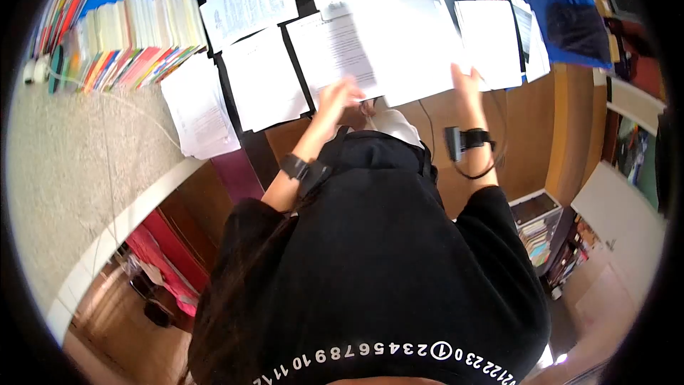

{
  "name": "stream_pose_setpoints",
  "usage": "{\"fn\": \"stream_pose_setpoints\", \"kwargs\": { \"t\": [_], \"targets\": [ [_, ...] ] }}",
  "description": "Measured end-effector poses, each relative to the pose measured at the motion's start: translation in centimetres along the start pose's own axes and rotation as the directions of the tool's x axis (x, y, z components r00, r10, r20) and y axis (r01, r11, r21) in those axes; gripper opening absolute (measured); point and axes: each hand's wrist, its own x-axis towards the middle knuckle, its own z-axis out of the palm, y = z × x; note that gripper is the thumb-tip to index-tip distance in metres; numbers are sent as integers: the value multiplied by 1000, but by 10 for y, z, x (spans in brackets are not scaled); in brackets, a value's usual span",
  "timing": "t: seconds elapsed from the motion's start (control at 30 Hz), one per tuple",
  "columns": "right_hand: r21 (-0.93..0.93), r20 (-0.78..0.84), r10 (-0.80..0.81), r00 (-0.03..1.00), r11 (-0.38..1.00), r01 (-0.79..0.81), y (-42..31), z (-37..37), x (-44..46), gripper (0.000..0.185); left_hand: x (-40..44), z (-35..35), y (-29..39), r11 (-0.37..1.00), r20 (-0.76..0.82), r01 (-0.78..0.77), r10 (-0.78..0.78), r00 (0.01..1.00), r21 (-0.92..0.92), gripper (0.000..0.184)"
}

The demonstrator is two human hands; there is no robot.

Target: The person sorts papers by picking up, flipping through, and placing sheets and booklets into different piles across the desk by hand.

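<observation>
A large white sheet of paper (417,50) lies at a slant over other papers at the top middle. At its lower right edge is my right hand (467,82), with thumb and fingers closed on the paper's border. My left hand (338,103) is by the lower edge of a printed sheet (335,50), left of the white sheet's lower corner. Motion smears its fingers, so I cannot make out whether they touch paper. Each wrist wears a black strap, and the right one carries a small dark device (456,144) with a cable.
More paper stacks lie left, including a blank-looking one (263,78) and a loose pile (203,110). Rows of books or folders (135,36) stand at the far left. Another stack (488,39) and a blue bag (577,21) are on the right. A cable hangs below the papers.
</observation>
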Motion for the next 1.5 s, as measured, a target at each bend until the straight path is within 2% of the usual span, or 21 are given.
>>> {"fn": "stream_pose_setpoints", "kwargs": {
  "t": [0.07, 0.1, 0.13, 0.17, 0.2, 0.23, 0.3, 0.37, 0.4, 0.43, 0.47, 0.5, 0.57, 0.7, 0.83, 0.87, 0.93, 1.0, 1.2, 1.43, 1.5],
  "targets": [
    [87, -168, -33, 985, 995, 48, 60, -62, 73, 35, 2, 17, -11, 980, 120, 148, -163, 979, 130, 30],
    [160, -162, -1, 987, 987, 27, 84, -104, 97, 32, 4, 21, -15, 973, 129, 162, -184, 974, 164, 28],
    [232, -153, 29, 988, 973, 7, 95, -135, 103, 28, 5, 19, -19, 981, 129, 156, -170, 977, 116, 29],
    [190, -284, 89, 955, 981, -35, 71, -150, 79, 23, 5, 14, -24, 986, 130, 150, -158, 979, 69, 30],
    [241, -267, 47, 962, 970, 20, 93, -192, 93, 21, 3, 8, -27, 989, 131, 148, -150, 980, 24, 31],
    [272, -241, 9, 970, 960, 59, 92, -220, 84, 19, -1, -1, -28, 988, 77, 156, -155, 985, -15, 33],
    [296, -263, -10, 965, 951, 91, 79, -264, 62, 17, -8, -23, -34, 994, -104, 88, -80, 991, 72, 30],
    [305, -283, -1, 959, 948, 91, 53, -280, 46, 16, -11, -54, -66, 994, -262, 94, -103, 960, -48, 28],
    [324, -260, -11, 965, 941, 98, 41, -272, 34, 17, -16, -66, -68, 994, -292, 104, -94, 952, 18, 27],
    [363, -260, -56, 964, 919, 152, 36, -253, 26, 20, -23, -74, -68, 993, -304, 118, -119, 945, -22, 25],
    [423, -161, -33, 986, 901, 99, 60, -253, 41, 23, -30, -81, -70, 993, -320, 117, -117, 940, -18, 25],
    [431, -105, -32, 994, 899, 75, 41, -220, 18, 23, -36, -83, -70, 988, -345, 147, -153, 926, -42, 27],
    [525, 21, -15, 1000, 851, 2, 95, -200, 56, 25, -46, -94, -77, 978, -359, 206, -201, 912, -24, 28],
    [457, -20, 108, 994, 885, -87, 85, -140, 55, 27, -64, -115, -104, 948, -376, 294, -230, 898, 122, 29],
    [259, -33, -162, 986, 952, 164, 13, -133, 19, 19, -84, -127, -115, 942, -440, 286, -184, 879, 178, 28],
    [288, -34, -159, 987, 944, 162, 12, -131, 23, 18, -86, -135, -129, 943, -430, 258, -148, 891, 209, 28],
    [156, 58, -82, 995, 985, 72, 16, -134, 41, 22, -92, -139, -136, 911, -399, 309, -184, 898, 275, 28],
    [49, 18, -28, 999, 998, 27, 39, -116, 67, 34, -101, -145, -148, 885, -412, 367, -232, 881, 287, 28],
    [49, 38, 121, 992, 991, -123, 54, -60, 109, 41, -130, -164, -159, 863, -561, 500, -382, 734, 67, 24],
    [49, -38, 215, 976, 976, -213, 77, -35, 138, 33, -156, -177, -189, 861, -580, 508, -393, 714, 43, 25],
    [130, -22, 194, 981, 973, -189, 87, -27, 144, 34, -156, -178, -190, 853, -585, 514, -375, 719, 85, 26]
  ]
}}
